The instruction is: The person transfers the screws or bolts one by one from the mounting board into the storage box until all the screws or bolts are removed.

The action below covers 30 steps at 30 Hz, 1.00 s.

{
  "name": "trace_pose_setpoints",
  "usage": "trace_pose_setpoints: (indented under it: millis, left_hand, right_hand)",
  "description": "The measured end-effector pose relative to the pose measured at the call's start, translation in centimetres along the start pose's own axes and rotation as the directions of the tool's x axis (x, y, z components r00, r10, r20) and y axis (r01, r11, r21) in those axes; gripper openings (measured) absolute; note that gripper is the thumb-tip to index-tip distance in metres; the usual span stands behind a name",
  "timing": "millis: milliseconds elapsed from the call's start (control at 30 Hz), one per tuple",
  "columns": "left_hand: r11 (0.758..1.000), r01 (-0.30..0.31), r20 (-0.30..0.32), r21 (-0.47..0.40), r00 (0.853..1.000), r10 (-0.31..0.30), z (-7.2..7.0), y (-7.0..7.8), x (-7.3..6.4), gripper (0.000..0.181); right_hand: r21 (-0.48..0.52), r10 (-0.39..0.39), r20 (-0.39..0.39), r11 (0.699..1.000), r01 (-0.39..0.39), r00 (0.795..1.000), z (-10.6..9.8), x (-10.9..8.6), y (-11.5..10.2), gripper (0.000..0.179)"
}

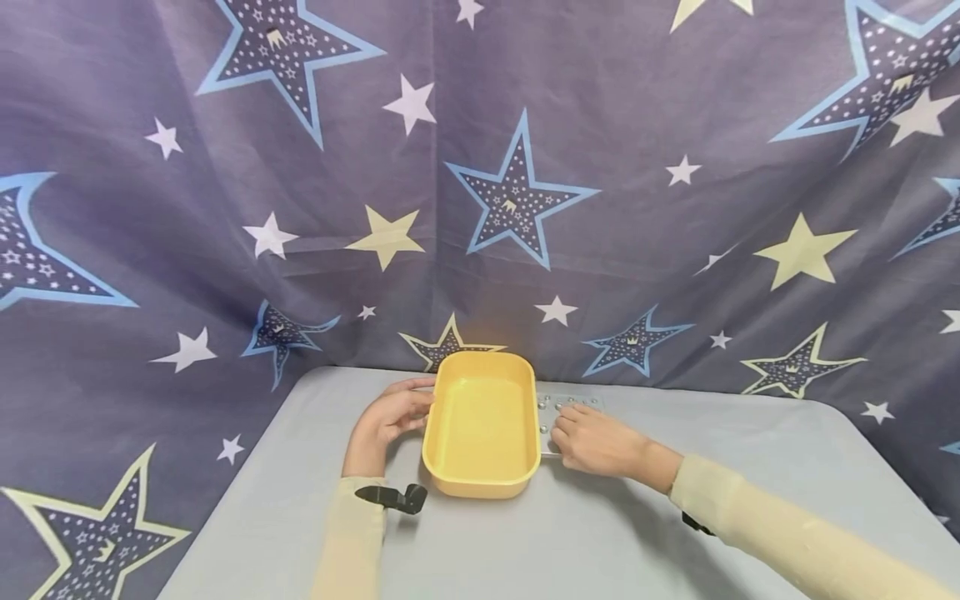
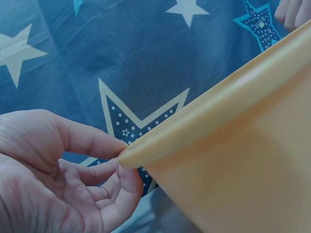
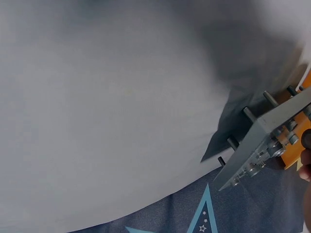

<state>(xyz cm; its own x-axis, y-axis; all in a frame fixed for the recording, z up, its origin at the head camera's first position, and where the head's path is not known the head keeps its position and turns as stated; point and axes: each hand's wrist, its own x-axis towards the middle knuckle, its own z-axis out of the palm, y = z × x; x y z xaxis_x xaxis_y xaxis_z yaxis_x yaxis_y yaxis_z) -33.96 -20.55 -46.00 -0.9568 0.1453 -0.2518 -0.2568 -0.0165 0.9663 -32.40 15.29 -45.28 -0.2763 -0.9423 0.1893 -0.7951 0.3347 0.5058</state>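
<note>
A yellow plastic bin (image 1: 483,425) sits in front of me, its inside bare. At its left side, my left hand (image 1: 392,421) grips the rim; in the left wrist view the thumb and fingers of that hand (image 2: 73,170) meet at the corner of the bin's rim (image 2: 194,121). Just right of the bin is a metal plate (image 1: 550,444) with several bolts through it. My right hand (image 1: 600,442) bends over this plate with curled fingers. At the right wrist view's edge, fingertips (image 3: 305,167) pinch close by a dark round bolt head (image 3: 306,138) on the plate (image 3: 282,116).
A grey-covered table (image 1: 465,550) bears everything. Behind it hangs a dark curtain (image 1: 637,250) printed with stars. Bolt shanks (image 3: 249,114) stick out from the plate's underside. A black strap (image 1: 390,497) circles the left sleeve.
</note>
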Motion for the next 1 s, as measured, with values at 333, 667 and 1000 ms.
trace_pose_setpoints:
  millis: [333,667,1000]
  left_hand:
    - [1.0,0.008,0.007,-0.019,1.0,-0.008,0.1,-0.15,0.28,0.055]
    - [1.0,0.0,-0.001,-0.027,1.0,0.0,0.08,-0.02,-0.09,0.056]
    - [1.0,0.003,-0.008,-0.024,1.0,-0.003,0.06,-0.18,-0.01,0.057]
  right_hand:
    - [0.008,0.03,-0.023,1.0,-0.03,0.999,0.28,-0.47,-0.08,0.018]
    - [0.066,0.059,-0.079,0.996,-0.054,0.995,0.51,-0.59,-0.24,0.016]
    - [0.104,0.102,-0.086,0.99,-0.093,0.991,0.24,-0.46,-0.61,0.014]
